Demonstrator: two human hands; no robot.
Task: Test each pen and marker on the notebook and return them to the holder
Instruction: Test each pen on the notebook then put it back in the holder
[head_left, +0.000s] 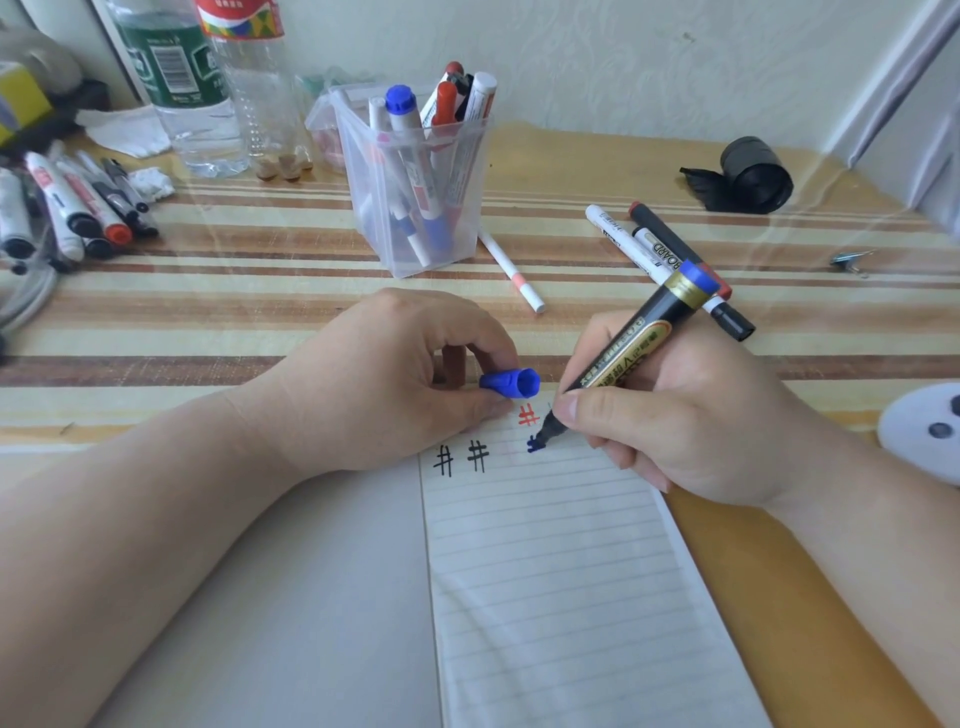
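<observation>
My right hand (670, 415) grips a black marker with a blue end (639, 332), and its tip touches the lined notebook page (561, 571) at a blue mark. My left hand (384, 384) rests on the notebook's top edge and pinches the marker's blue cap (511, 383). Two black hash marks and a red one are drawn on the page. Behind my hands stands the clear plastic holder (415, 176) with several markers upright in it. Loose markers (670, 260) lie to the right of the holder, and a thin white pen (511, 270) lies beside it.
A pile of several markers (72, 208) lies at the far left. Two plastic bottles (208, 88) stand at the back left by a crumpled tissue. A black roll (753, 174) sits at the back right, a metal clip (849, 260) at the right, a white round object (924, 431) at the right edge.
</observation>
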